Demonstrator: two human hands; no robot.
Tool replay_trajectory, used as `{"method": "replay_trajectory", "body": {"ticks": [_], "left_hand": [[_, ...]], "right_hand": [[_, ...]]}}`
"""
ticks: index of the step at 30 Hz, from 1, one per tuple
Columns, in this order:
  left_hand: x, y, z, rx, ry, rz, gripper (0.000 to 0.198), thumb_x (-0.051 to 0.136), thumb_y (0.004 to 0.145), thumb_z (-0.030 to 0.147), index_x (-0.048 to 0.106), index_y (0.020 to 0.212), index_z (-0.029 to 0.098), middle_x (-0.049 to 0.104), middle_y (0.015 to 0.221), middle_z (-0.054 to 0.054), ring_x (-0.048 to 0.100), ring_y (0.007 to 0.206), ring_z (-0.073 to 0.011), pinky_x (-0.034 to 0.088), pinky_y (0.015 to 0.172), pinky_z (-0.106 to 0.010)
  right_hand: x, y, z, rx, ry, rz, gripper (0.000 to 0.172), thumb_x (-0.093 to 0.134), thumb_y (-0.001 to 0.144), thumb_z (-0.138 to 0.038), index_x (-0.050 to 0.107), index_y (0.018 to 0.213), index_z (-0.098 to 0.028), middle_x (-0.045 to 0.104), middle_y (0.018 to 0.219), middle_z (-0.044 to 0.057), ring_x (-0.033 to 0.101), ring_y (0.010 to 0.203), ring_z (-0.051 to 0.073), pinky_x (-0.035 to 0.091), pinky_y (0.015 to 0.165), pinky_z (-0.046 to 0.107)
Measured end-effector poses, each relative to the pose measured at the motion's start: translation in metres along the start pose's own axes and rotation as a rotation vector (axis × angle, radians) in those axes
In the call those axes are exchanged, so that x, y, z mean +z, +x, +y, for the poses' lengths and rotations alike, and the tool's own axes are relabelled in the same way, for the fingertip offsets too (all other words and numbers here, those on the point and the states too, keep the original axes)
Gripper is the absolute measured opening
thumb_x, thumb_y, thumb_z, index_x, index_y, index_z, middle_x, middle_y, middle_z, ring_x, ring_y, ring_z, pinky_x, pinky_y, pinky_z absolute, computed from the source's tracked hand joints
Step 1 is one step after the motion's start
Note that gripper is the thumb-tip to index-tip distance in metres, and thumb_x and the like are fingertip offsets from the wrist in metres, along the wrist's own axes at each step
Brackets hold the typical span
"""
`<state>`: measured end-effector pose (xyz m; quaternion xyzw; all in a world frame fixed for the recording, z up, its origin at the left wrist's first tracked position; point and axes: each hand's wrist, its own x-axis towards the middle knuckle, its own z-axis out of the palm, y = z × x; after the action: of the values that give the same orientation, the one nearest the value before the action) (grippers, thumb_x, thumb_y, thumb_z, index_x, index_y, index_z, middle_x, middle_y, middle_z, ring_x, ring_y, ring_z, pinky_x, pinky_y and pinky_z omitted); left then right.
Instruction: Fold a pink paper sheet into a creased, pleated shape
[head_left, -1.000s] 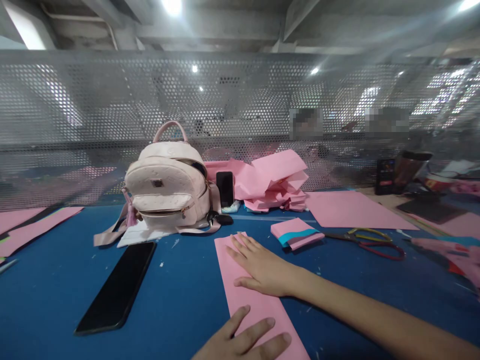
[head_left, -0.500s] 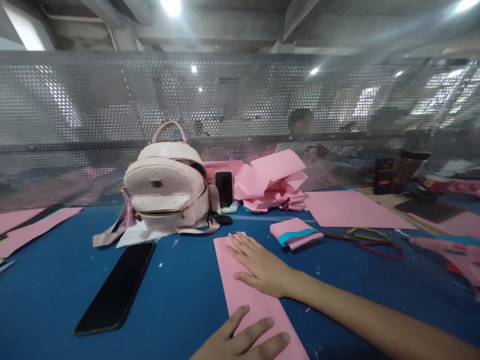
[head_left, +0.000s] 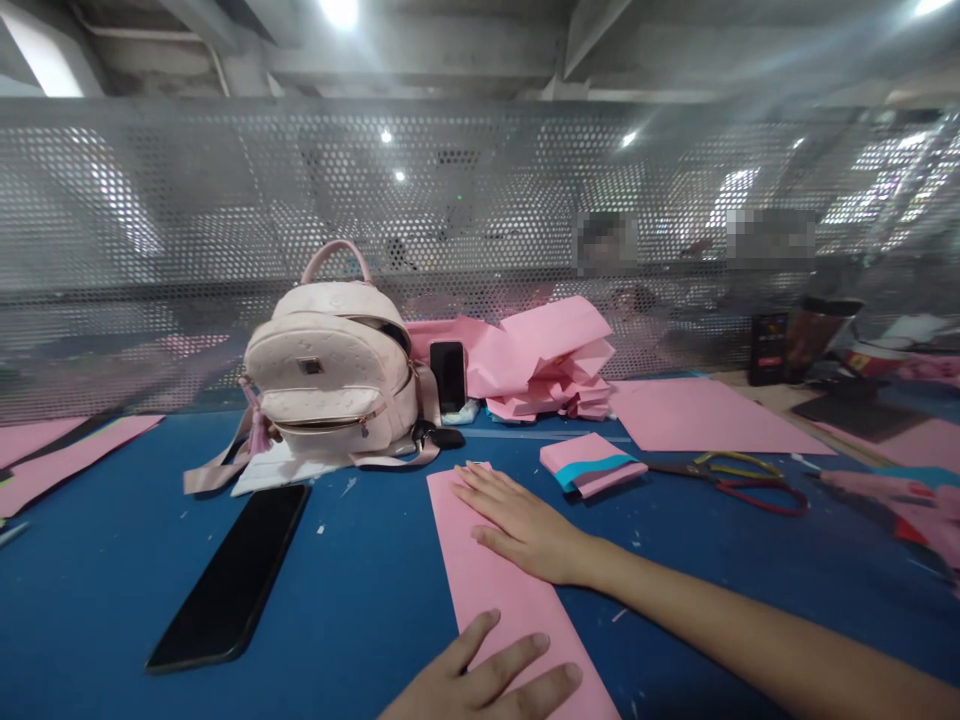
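A long folded strip of pink paper (head_left: 495, 590) lies on the blue table (head_left: 352, 590), running from near me toward the far side. My right hand (head_left: 525, 525) lies flat and open on its far half, fingers pointing toward the far left corner. My left hand (head_left: 487, 680) rests at the bottom edge of the view, fingers spread on the near end of the strip. Neither hand holds anything.
A pale pink backpack (head_left: 330, 375) stands at the back. Flat in front of it lies a black phone (head_left: 232, 575), and a second phone (head_left: 448, 375) leans upright. Crumpled pink sheets (head_left: 555, 360), a pink and teal folded piece (head_left: 592, 463), scissors (head_left: 739, 478) and a perforated metal screen (head_left: 225, 230) are nearby.
My right hand has slid slightly along the pink strip, pressing it flat. My left hand has stayed in place.
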<state>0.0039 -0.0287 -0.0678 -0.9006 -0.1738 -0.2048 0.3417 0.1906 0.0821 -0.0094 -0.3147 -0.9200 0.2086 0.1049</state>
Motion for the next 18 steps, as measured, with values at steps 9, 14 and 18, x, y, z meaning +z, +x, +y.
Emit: {"method": "replay_trajectory", "body": {"ticks": [9, 14, 18], "left_hand": [[0.01, -0.003, 0.003, -0.051, -0.111, 0.047, 0.039, 0.039, 0.103, 0.048, 0.054, 0.135, 0.031, 0.039, 0.153, 0.008, 0.031, 0.144, -0.0153, 0.039, 0.111, -0.032], [0.033, -0.009, 0.018, -0.145, -0.269, 0.014, 0.034, 0.037, 0.105, 0.037, 0.063, 0.125, 0.027, 0.067, 0.127, 0.004, 0.058, 0.124, -0.0169, 0.049, 0.101, -0.031], [0.022, -0.009, 0.016, -0.066, -0.24, -0.081, 0.033, 0.042, 0.104, 0.025, 0.055, 0.134, 0.029, 0.043, 0.151, 0.007, 0.03, 0.144, -0.0191, 0.037, 0.112, -0.043]], "right_hand": [[-0.013, -0.008, -0.033, -0.405, 0.17, -0.192, 0.05, 0.045, 0.101, -0.04, 0.038, 0.149, -0.027, 0.037, 0.155, 0.004, 0.028, 0.145, 0.018, 0.014, 0.121, 0.041], [-0.015, -0.013, -0.056, -0.488, 0.261, -0.305, 0.061, 0.053, 0.097, -0.048, 0.038, 0.149, -0.022, 0.04, 0.153, 0.009, 0.032, 0.144, 0.021, 0.02, 0.119, 0.04], [-0.026, -0.015, -0.057, -0.416, 0.216, -0.301, 0.058, 0.05, 0.099, -0.043, 0.035, 0.151, -0.021, 0.036, 0.155, 0.009, 0.03, 0.144, 0.022, 0.021, 0.12, 0.04]]}}
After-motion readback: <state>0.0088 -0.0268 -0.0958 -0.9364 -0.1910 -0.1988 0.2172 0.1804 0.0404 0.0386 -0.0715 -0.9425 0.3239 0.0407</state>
